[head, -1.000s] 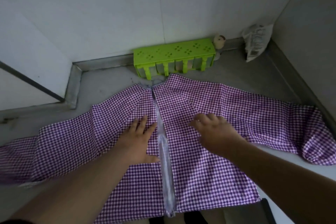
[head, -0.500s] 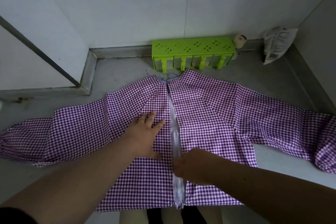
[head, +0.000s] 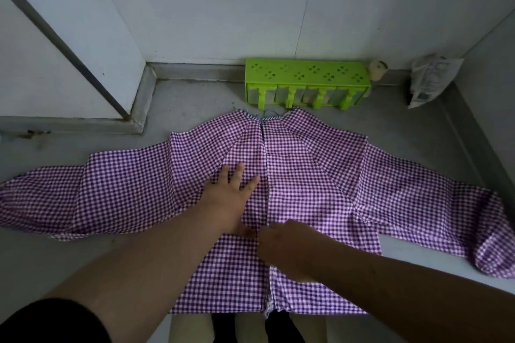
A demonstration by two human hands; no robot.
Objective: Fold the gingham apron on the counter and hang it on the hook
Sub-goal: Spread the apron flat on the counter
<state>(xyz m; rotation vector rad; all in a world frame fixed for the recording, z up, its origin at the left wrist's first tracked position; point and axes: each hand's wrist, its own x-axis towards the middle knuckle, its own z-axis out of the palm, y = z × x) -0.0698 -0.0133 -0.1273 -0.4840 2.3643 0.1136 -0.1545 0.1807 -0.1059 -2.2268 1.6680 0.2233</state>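
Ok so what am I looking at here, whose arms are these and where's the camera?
The camera sits on a person's head, looking down at their own arms. No machine here. A purple gingham apron lies spread on a grey counter. The left hand lies flat on the cloth, fingers straight. The right hand rests at the centre seam, its fingers hidden, so I cannot tell whether it grips. Behind stand a green rack and a plastic bag.

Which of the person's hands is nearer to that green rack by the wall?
Left. The left hand lies flat on the apron, further up toward the green rack; the right hand is nearer the person.
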